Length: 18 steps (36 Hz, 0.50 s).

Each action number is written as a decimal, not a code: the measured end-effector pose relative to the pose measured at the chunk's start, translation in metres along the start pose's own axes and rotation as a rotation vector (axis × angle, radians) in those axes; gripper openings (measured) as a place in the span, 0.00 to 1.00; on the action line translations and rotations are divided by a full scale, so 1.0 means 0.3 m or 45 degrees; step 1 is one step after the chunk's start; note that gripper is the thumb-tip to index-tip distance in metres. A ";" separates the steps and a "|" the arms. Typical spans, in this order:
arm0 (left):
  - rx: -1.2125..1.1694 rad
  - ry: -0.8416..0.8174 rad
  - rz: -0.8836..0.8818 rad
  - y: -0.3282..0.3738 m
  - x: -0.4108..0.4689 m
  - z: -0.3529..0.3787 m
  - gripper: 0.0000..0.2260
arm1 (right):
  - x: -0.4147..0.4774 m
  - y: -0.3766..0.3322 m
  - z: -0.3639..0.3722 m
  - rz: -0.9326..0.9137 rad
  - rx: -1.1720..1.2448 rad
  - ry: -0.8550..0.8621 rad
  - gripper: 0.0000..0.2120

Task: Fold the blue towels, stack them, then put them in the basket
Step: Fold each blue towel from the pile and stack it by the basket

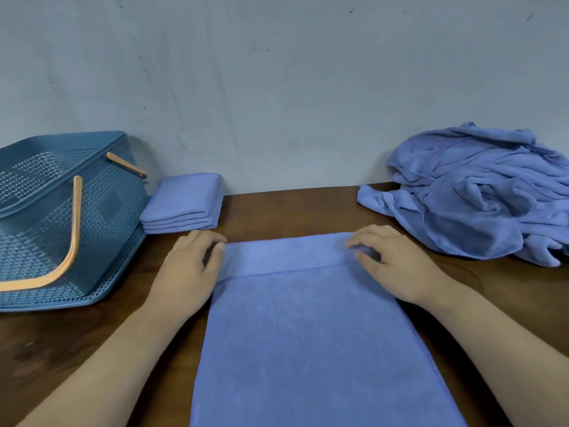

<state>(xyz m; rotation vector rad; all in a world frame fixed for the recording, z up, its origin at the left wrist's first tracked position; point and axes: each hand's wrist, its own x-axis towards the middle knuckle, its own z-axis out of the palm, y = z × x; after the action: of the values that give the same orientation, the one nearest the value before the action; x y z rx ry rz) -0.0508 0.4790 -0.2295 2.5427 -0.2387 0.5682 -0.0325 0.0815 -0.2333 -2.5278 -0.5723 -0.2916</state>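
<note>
A blue towel [308, 328] lies flat on the brown table [77, 349], running lengthwise away from the person, with its far end turned back toward them in a narrow band. Both hands sit at the two far corners of that band.

The left hand [187, 266] rests at the left corner. Its fingers [212, 241] are curled loosely and bunched, the tips touching the towel's edge; whether cloth is actually pinched between thumb and fingers cannot be told, since the underside is hidden.

The right hand [397, 266] rests at the right corner, palm down. Its fingers [360, 241] are bent and close together, tips pressing on top of the folded band; again no clear pinch shows.

Just beyond the left fingertips, near but apart, is a folded stack of towels [184, 204] against the wall [277, 87]. Further left of that hand stands the blue basket [117, 211] with pale orange handles, touching or just beside the stack. Beyond and to the right of the right fingers, a crumpled heap of towels [480, 192] lies on the table.
</note>
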 end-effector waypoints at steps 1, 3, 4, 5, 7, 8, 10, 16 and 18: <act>-0.061 -0.023 0.007 0.002 -0.006 -0.017 0.05 | -0.005 0.002 -0.016 0.018 -0.002 -0.016 0.13; -0.168 -0.180 0.018 0.005 -0.018 -0.046 0.06 | -0.014 0.002 -0.043 0.058 0.010 -0.101 0.14; -0.184 -0.269 0.032 0.002 -0.021 -0.054 0.07 | -0.018 -0.001 -0.053 0.072 0.024 -0.142 0.15; -0.176 -0.343 0.046 -0.003 -0.022 -0.058 0.07 | -0.019 -0.005 -0.060 0.087 0.039 -0.169 0.16; -0.159 -0.449 0.059 -0.011 -0.022 -0.056 0.07 | -0.019 -0.012 -0.071 0.107 0.032 -0.196 0.15; -0.157 -0.475 0.064 -0.013 -0.022 -0.056 0.07 | -0.018 -0.015 -0.075 0.113 0.010 -0.207 0.14; -0.156 -0.489 0.073 -0.015 -0.020 -0.056 0.07 | -0.016 -0.016 -0.078 0.119 -0.044 -0.219 0.12; -0.103 -0.535 0.055 -0.004 -0.020 -0.072 0.07 | -0.017 -0.032 -0.078 0.089 -0.148 -0.173 0.10; -0.065 -0.531 0.049 0.002 -0.021 -0.072 0.08 | -0.018 -0.038 -0.078 0.083 -0.143 -0.169 0.10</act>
<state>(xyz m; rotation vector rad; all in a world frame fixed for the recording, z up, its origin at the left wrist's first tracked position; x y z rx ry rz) -0.0643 0.4901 -0.2151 2.5872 -0.4427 0.0370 -0.0444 0.0759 -0.2103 -2.6832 -0.5363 -0.1366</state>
